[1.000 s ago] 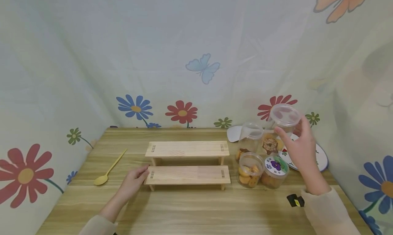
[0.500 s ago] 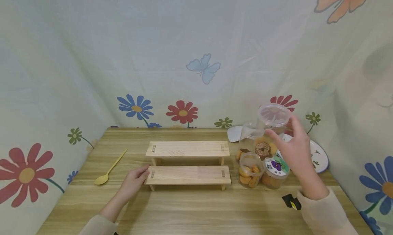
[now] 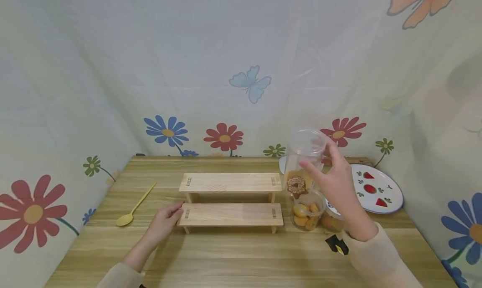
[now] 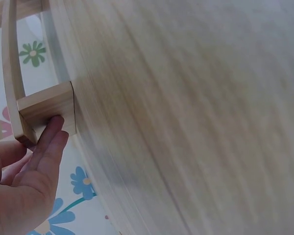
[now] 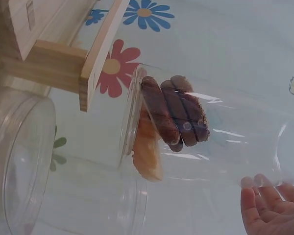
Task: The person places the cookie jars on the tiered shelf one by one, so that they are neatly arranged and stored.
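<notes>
My right hand [image 3: 337, 181] grips the upper part of a tall clear cookie jar [image 3: 303, 162] and holds it up over the other jars. Ring-shaped dark biscuits [image 5: 174, 112] and paler ones lie at the jar's bottom in the right wrist view. On the left, my left hand [image 3: 162, 221] holds the left end of the front step of a two-tier wooden stand [image 3: 231, 214]. Its fingers [image 4: 51, 152] press against the stand's leg, under the board, in the left wrist view. Below the raised jar stands a short round jar of cookies [image 3: 310, 223].
A lidded cookie jar [image 3: 331, 224] is partly hidden behind my right wrist. A white plate with watermelon prints [image 3: 389, 189] lies at the right rear. A yellow spoon [image 3: 126, 219] rests left of the stand. Floral cloth [image 3: 180, 91] hangs behind and beside the table.
My right hand has carried the tall cookie jar leftward, towards the stand, uncovering more of the plate. My left hand has stayed at the stand's end.
</notes>
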The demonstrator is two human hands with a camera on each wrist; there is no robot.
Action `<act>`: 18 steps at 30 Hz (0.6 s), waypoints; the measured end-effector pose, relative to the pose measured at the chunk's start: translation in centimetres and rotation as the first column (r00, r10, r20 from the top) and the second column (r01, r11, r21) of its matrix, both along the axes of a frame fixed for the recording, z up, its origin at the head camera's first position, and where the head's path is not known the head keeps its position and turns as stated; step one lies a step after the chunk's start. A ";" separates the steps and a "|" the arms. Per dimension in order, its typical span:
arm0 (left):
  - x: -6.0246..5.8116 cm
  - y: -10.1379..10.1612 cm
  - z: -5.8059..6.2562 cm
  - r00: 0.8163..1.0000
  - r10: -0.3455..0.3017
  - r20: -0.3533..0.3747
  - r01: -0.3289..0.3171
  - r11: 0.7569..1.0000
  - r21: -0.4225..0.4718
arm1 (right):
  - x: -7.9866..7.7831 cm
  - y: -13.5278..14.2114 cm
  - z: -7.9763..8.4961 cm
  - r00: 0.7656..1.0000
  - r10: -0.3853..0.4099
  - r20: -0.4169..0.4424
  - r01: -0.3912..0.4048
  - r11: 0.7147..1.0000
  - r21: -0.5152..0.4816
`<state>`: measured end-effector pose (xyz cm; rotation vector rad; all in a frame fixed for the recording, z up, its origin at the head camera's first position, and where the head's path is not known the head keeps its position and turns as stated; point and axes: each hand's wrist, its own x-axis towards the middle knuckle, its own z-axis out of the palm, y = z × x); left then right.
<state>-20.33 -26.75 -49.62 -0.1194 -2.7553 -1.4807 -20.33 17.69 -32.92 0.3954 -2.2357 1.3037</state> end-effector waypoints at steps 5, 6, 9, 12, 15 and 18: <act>0.0 0.1 0.1 1.000 0.004 0.003 -0.004 1.000 -0.001 | -0.6 -1.7 0.2 0.997 0.081 0.019 -0.080 0.996 -0.039; 0.0 0.1 0.1 1.000 0.005 0.004 -0.005 1.000 -0.001 | -0.7 -2.0 0.3 0.995 0.100 0.023 -0.098 0.994 -0.045; 0.0 0.1 0.1 1.000 0.011 0.012 -0.011 1.000 0.002 | -1.3 -3.3 0.7 0.985 0.163 0.052 -0.159 0.985 -0.071; 0.0 0.0 0.1 1.000 0.014 0.009 -0.015 1.000 0.001 | -1.8 -4.6 1.0 0.973 0.207 0.104 -0.199 0.977 -0.082; 0.0 0.0 0.0 1.000 0.014 0.006 -0.014 1.000 0.006 | -1.9 -6.0 1.3 0.960 0.228 0.164 -0.214 0.972 -0.094; 0.0 -0.1 -0.1 1.000 0.008 0.009 -0.008 1.000 0.010 | -1.4 -7.6 2.0 0.948 0.254 0.192 -0.236 0.965 -0.113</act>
